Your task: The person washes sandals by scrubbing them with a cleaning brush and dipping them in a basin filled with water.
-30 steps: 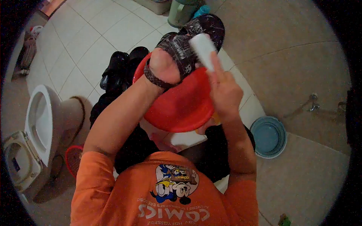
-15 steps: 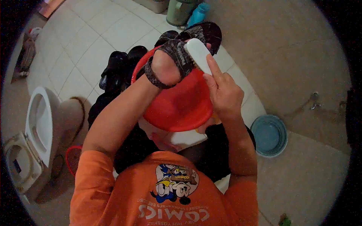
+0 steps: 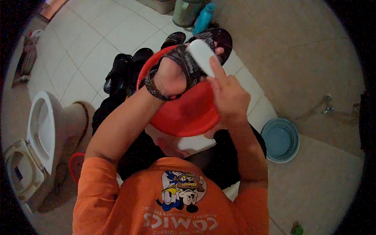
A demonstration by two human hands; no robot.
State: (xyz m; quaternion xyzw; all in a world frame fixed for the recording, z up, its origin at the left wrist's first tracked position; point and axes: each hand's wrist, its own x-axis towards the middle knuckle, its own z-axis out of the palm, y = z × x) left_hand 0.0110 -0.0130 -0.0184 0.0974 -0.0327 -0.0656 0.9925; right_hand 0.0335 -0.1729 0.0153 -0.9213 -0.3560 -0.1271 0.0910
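Observation:
My left hand point(image 3: 171, 78) is pushed into a dark patterned sandal point(image 3: 226, 45), its straps across the back of the hand and round the wrist. Fingertips show near the toe end; the rest of the fingers are hidden under the straps. In my right hand point(image 3: 232, 96) is a white-backed scrub brush point(image 3: 201, 54), index finger stretched along its back. The brush lies against the sandal's upper strap, bristles facing down and mostly out of sight. Below both hands stands a red basin point(image 3: 188, 117), the sandal held over its far rim.
Several black shoes point(image 3: 119, 70) stand left of the basin. A blue bottle point(image 3: 203, 18) and a green bucket point(image 3: 186, 13) are at the back. A blue-grey tub point(image 3: 280, 141) sits at right below a wall tap point(image 3: 327, 105). The toilet point(image 3: 43, 129) is at left.
The sandal on my left hand has shifted slightly down and left, and its toe end has tilted. My right hand and the brush have moved a little left along the strap.

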